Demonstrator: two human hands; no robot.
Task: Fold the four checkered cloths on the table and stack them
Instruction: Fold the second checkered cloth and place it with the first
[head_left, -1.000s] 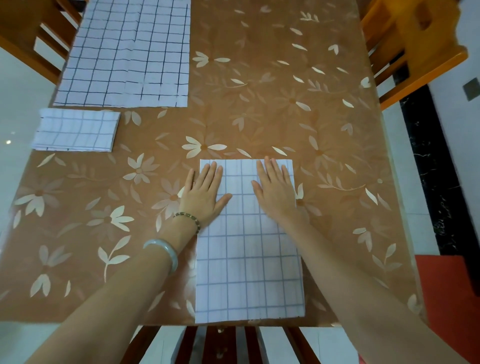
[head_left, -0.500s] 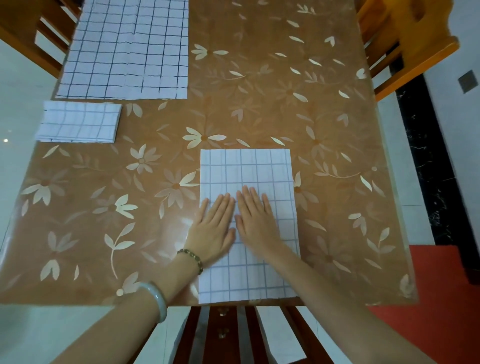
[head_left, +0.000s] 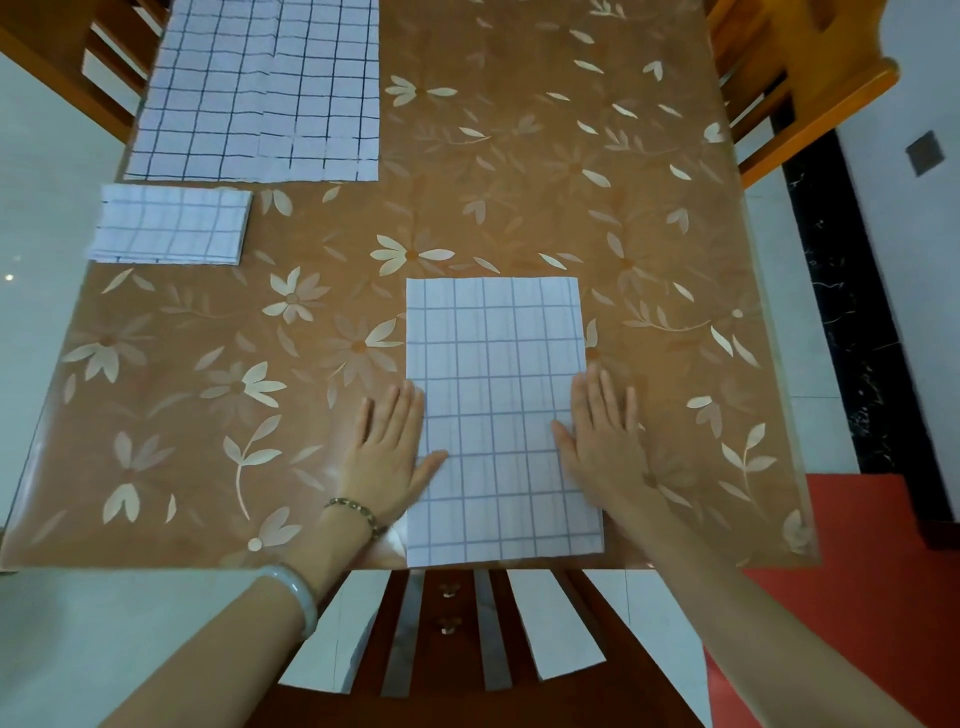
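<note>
the folded white cloth with thin blue checks (head_left: 498, 415) is seen at six o'clock on the brown flowered table (head_left: 519, 182), its nine and three o'clock edges pressed by the left hand (head_left: 389, 452) and right hand (head_left: 605, 441), fingers straight, nothing gripped; it is judged light and limp, best pinched at the near corners.

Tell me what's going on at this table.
A person is folding checkered cloths. The left hand and right hand lie flat on either side edge of a part-folded cloth at the near edge of the table. A small folded cloth sits far left, with an unfolded cloth spread beyond it.
</note>
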